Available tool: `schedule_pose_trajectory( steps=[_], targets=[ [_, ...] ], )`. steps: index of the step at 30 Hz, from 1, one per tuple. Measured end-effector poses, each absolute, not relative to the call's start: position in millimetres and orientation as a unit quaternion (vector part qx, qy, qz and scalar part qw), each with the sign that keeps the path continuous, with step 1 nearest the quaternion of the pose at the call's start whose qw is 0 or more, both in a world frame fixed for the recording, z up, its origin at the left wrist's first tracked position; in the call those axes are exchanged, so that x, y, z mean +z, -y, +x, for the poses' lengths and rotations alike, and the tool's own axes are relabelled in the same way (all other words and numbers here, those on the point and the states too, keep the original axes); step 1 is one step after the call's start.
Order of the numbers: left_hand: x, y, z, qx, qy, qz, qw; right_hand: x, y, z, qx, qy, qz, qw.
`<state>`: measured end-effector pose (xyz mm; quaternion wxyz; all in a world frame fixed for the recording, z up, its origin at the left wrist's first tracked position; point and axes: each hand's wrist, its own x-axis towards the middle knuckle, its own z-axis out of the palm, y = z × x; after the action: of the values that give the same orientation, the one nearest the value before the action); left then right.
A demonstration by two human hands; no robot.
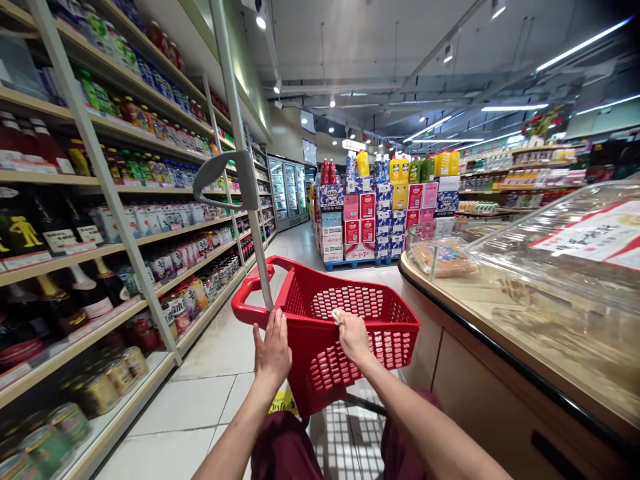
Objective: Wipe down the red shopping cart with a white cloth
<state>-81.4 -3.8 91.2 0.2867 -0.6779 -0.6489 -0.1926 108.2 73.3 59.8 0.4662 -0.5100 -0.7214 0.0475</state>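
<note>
A red shopping basket cart (380,327) stands right in front of my knees, its side walls full of holes. My left hand (273,350) lies against the cart's near corner, fingers stretched out, close to the foot of the grey pull handle (227,180). That handle rises tall and tilted at the left. My right hand (354,339) is closed around a small crumpled white cloth (339,315) at the rim of the near side; most of the cloth is hidden in the fingers. A yellow label (283,402) shows low on the cart, partly covered by my left forearm.
Shelves (120,310) with bottles, cans and cartons run along the left. A counter (440,287) with clear covers (565,253) stands close on the right. Stacked drink boxes (360,223) on a blue pallet (363,262) and glass-door fridges (287,187) are farther ahead. Tiled floor (210,387) lies below.
</note>
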Motion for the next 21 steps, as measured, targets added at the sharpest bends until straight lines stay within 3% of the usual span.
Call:
schedule_pose_trajectory(
  steps=[7, 11, 15, 21],
  targets=[
    [96.2, 2.4, -92.1, -0.255, 0.654, -0.632, 0.328, 102.0, -53.7, -0.4, 0.052, 0.804, -0.334, 0.489],
    [93.2, 2.8, -88.3, -0.236, 0.64, -0.66, 0.314, 78.0, -63.3, 64.8, 0.049, 0.806, -0.33, 0.489],
    [83.2, -1.0, -68.1, -0.211, 0.616, -0.698, 0.296, 54.6, -70.4, 117.1, 0.036, 0.742, -0.472, 0.475],
    [79.5, -10.5, -47.7, -0.194, 0.622, -0.7, 0.293, 51.5, -71.6, 103.0, 0.004, 0.8, -0.383, 0.463]
  ],
)
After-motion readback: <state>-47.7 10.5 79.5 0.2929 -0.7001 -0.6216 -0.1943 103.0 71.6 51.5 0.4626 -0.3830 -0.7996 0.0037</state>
